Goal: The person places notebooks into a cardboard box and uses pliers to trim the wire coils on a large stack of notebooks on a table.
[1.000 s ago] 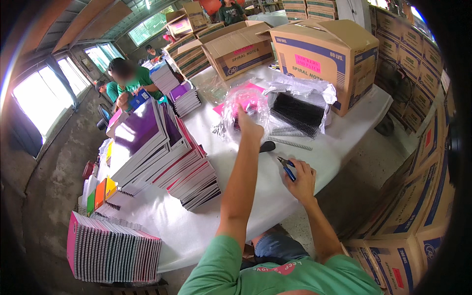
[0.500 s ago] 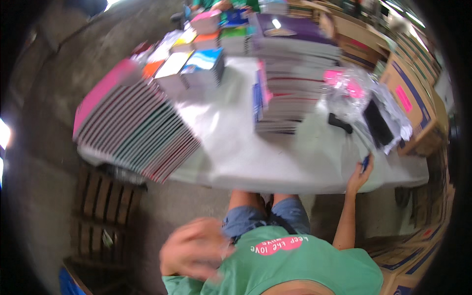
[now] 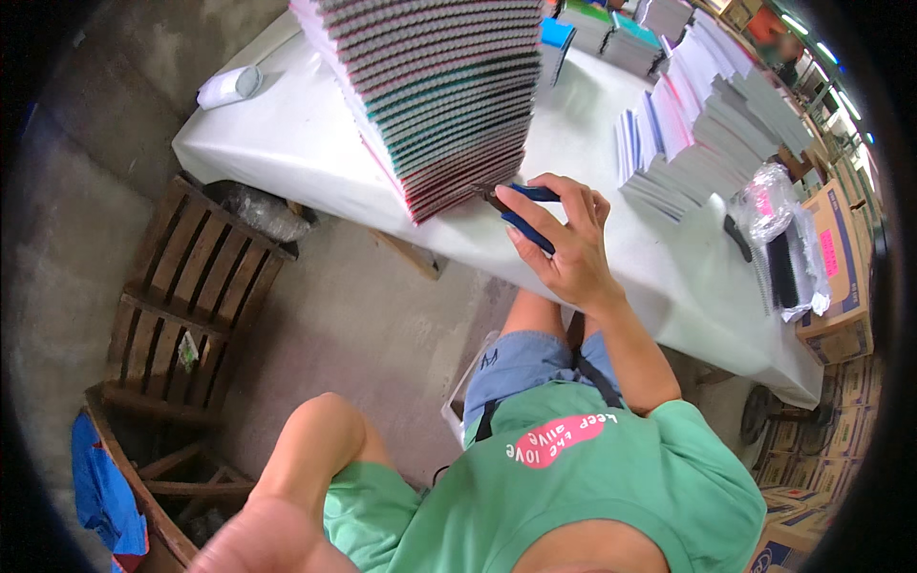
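My right hand point(image 3: 565, 244) holds blue-handled pliers point(image 3: 528, 233), fingers spread around the parted handles. Their metal jaws are at the lower front corner of a tall stack of spiral-bound notebooks point(image 3: 444, 95); whether they touch a binding I cannot tell. Rows of coil bindings, mostly dark with some green and red, face me from that stack. My left hand point(image 3: 267, 537) is raised at the lower left, blurred and cut off by the picture's edge, so its fingers do not show.
The stack stands on a white-covered table point(image 3: 287, 153) beside a white roll point(image 3: 229, 86). Rightward are another stack of books point(image 3: 712, 124), a black-handled tool point(image 3: 737, 237), clear plastic wrap point(image 3: 767, 202) and a cardboard box point(image 3: 841, 277). A slatted wooden pallet point(image 3: 177, 306) is at the left.
My right hand has brought the pliers from the table's right side leftward to the notebook stack. My left hand has moved down and left. The view has turned left, closer to the stack.
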Available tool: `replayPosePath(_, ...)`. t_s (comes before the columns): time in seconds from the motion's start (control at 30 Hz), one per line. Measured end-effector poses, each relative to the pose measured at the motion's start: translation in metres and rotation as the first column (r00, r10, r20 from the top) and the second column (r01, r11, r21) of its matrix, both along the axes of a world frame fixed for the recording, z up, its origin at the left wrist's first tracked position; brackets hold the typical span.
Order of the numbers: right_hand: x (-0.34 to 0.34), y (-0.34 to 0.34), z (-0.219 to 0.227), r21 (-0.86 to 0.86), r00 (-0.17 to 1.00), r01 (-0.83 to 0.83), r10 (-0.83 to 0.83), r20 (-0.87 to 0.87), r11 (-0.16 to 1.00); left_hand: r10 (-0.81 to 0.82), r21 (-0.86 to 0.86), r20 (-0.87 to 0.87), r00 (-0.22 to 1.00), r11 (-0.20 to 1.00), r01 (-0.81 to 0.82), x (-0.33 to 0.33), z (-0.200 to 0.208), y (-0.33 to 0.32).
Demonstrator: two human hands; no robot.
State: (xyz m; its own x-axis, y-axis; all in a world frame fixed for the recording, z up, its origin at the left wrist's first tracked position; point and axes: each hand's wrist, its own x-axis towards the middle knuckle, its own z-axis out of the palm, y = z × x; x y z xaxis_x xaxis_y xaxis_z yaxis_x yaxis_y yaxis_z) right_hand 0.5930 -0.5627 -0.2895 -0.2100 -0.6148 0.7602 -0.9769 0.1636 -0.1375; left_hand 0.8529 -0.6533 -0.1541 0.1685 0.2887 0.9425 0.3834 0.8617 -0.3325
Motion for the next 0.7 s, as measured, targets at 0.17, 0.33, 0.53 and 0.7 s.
replayPosePath(0.17,0.013,-0.013,-0.087,0.273,0.969,0.011,-0.077,0.234,0.962,-0.007,-0.097,-0.058,0.998,0.995,0.001,0.016,-0.027,-0.026)
replayPosePath(0.33,0.026,-0.038,-0.128,0.222,0.975,0.086,-0.128,0.183,0.971,0.024,0.915,0.167,0.986,0.368,-0.164,-0.074,-0.142,-0.065)
replayPosePath(0.53,0.029,-0.06,-0.136,0.226,0.987,0.15,-0.159,0.021,0.963,-0.669,0.826,-0.185,0.72,-0.503,-0.254,-0.123,-0.268,-0.103)
replayPosePath(0.7,0.03,-0.068,-0.147,0.191,0.977,0.176,-0.195,0.082,0.966,-0.73,0.815,-0.232,0.643,-0.507,-0.281,-0.138,-0.259,-0.111)
